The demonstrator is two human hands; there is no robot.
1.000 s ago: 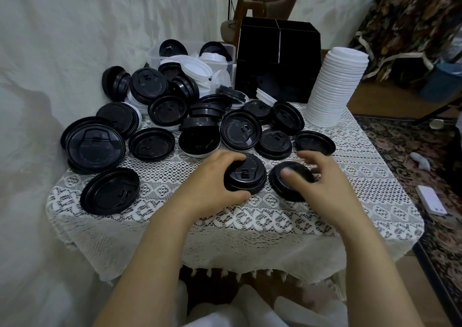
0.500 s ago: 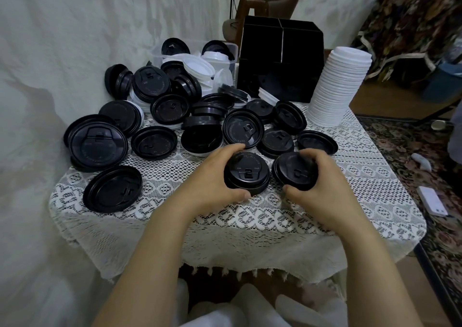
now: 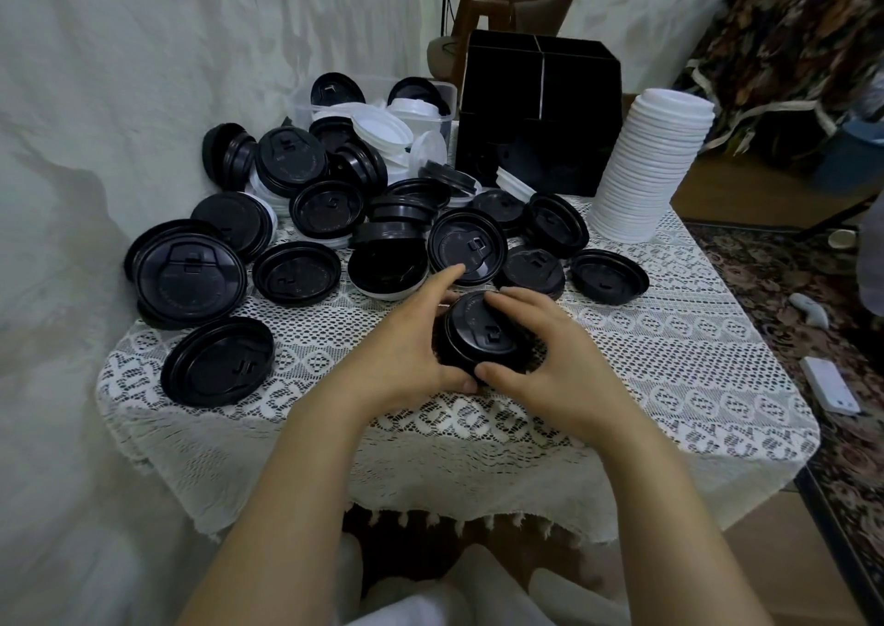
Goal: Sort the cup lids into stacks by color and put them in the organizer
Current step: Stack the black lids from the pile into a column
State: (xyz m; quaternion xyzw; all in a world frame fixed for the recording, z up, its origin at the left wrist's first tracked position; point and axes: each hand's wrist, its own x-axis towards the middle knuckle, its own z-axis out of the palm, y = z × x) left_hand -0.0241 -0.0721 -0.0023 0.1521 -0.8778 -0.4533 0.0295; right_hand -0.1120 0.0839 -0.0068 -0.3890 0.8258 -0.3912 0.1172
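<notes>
A small stack of black lids (image 3: 480, 338) stands near the table's front middle. My left hand (image 3: 406, 345) grips its left side, thumb at the front edge. From the right, my right hand (image 3: 545, 353) holds the top lid of that stack, fingers curled over its far rim. Several loose black lids (image 3: 466, 247) and a few white lids (image 3: 382, 128) lie heaped behind. A tall stack of white lids (image 3: 646, 166) stands at the back right. The black organizer (image 3: 540, 113) sits at the back, just left of that white stack.
A clear plastic tub (image 3: 306, 97) with lids sits at the back left. The table wears a white lace cloth (image 3: 669, 362). A large black lid (image 3: 217, 360) lies near the left front edge. A chair stands behind; a white phone (image 3: 830, 384) lies on the carpet.
My right hand picked up a black lid from the table and brought it left onto the stack that my left hand holds. Both hands now meet around that stack.
</notes>
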